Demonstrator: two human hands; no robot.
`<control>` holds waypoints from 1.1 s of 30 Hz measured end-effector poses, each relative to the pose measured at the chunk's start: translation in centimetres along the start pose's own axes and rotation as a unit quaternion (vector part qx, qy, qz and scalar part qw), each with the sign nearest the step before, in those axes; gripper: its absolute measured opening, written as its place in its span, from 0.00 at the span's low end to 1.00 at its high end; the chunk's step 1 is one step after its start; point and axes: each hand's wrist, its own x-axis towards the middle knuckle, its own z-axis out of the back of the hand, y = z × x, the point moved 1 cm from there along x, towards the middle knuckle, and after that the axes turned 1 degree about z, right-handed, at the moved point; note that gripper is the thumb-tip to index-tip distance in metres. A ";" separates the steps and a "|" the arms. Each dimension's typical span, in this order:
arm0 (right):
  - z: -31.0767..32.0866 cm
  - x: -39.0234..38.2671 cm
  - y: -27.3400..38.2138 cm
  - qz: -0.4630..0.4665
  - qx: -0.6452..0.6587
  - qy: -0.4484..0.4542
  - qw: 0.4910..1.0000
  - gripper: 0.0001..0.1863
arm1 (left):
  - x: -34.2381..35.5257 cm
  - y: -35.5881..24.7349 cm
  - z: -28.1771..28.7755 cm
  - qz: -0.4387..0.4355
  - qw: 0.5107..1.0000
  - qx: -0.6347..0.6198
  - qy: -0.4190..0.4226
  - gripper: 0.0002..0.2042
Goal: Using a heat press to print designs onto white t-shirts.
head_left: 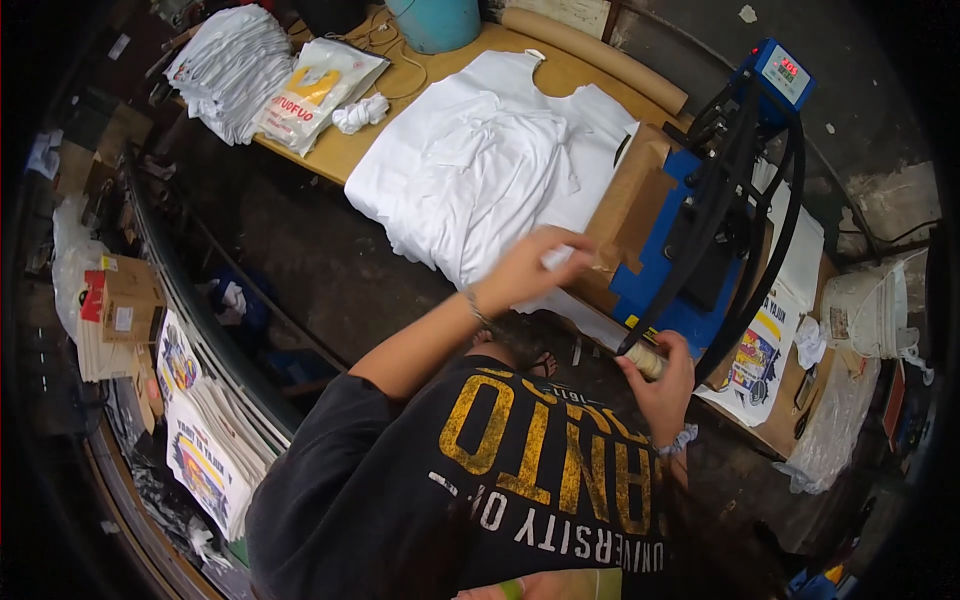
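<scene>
My right hand (661, 388) is wrapped round the tape-wrapped handle (645, 361) of a blue heat press (655, 255). My left hand (535, 268) is beside the press's left edge, over the near side of a white T-shirt (590, 115). Its fingers are blurred; a small white wad (558, 257) shows between them, seemingly cloth or paper. Bunched white fabric (480, 170) lies heaped on the shirt to the left of the press. Brown paper (630, 205) covers the press's left side, and part of the shirt runs underneath it.
A stack of folded white garments (230, 65), a plastic bag (315, 95) and a blue bucket (437, 22) stand on the wooden table (330, 165). A cardboard roll (595, 58) lies along its back. Printed shirts (765, 350) lie right of the press; more (215, 455) are stacked at left.
</scene>
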 end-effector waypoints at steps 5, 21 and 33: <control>0.8 1.3 4.2 -0.035 0.208 -0.061 0.976 0.11 | -2.0 14.1 11.0 0.198 0.956 0.133 -0.173 0.09; -37.2 15.4 2.7 -0.391 0.173 -0.200 0.882 0.15 | 0.9 26.9 24.2 0.342 0.924 -0.168 -0.032 0.13; -34.9 11.0 5.6 -0.384 0.696 -0.181 0.579 0.18 | -3.5 26.6 33.8 0.461 0.732 -0.500 0.049 0.27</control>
